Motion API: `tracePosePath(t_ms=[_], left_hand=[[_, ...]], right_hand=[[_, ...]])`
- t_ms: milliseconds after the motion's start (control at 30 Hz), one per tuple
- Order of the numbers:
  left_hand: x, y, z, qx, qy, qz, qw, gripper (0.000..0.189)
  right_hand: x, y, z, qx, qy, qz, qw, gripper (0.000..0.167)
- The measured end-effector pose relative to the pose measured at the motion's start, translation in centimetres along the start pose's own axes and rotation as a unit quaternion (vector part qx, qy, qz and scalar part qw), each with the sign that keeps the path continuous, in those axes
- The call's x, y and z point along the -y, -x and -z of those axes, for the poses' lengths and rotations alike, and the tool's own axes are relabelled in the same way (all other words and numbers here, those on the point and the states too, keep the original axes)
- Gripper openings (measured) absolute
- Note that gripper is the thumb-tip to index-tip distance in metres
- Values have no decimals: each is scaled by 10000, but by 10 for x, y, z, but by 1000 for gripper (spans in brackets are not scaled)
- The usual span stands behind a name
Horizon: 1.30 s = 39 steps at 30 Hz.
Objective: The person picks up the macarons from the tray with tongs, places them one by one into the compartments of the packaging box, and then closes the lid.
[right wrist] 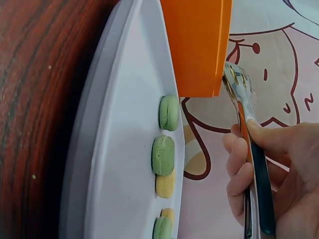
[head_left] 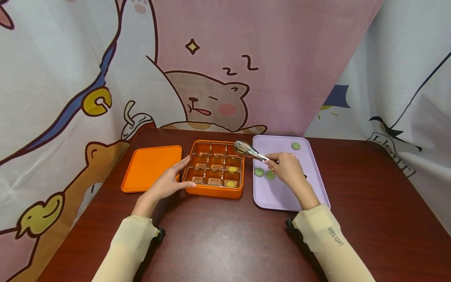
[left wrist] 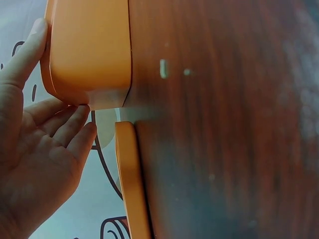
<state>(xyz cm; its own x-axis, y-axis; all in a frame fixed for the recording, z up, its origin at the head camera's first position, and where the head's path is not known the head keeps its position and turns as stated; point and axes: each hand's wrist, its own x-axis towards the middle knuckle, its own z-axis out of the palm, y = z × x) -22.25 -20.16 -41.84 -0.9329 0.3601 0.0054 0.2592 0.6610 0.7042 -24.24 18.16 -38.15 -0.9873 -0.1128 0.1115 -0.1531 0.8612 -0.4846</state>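
My right hand (head_left: 287,166) grips a pair of metal tongs (head_left: 248,149), also visible with their dark handle (right wrist: 262,189) in the right wrist view. The tong tips are over the back right of an orange box (head_left: 213,190) fitted with a clear divided insert. I cannot tell whether the tips hold anything. Two yellow macarons (head_left: 230,183) lie in the right column, in its middle and front compartments. My left hand (head_left: 165,184) rests against the box's left side, fingers extended along it and thumb at the front left corner.
A lavender tray (head_left: 282,197) to the right bears green macarons (head_left: 258,172) and, in the right wrist view, yellow macarons (right wrist: 165,185) behind them. The orange lid (head_left: 148,168) lies left of the box. A printed curtain (head_left: 275,47) hangs behind the table.
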Motion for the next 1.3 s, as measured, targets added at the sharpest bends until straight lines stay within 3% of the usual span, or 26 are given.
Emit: tracePosePath(t_ms=[467, 967, 1300], left_hand=[[0, 1, 1, 9, 16, -1, 10000, 94], [0, 1, 1, 12, 10, -39, 10000, 95], [-1, 1, 1, 23, 21, -40, 10000, 95]], right_hand=[[7, -1, -5, -51, 66, -40, 10000, 27], [6, 4, -7, -232, 200, 232, 9993, 32], [-5, 11, -6, -105, -552, 337, 9979, 40]])
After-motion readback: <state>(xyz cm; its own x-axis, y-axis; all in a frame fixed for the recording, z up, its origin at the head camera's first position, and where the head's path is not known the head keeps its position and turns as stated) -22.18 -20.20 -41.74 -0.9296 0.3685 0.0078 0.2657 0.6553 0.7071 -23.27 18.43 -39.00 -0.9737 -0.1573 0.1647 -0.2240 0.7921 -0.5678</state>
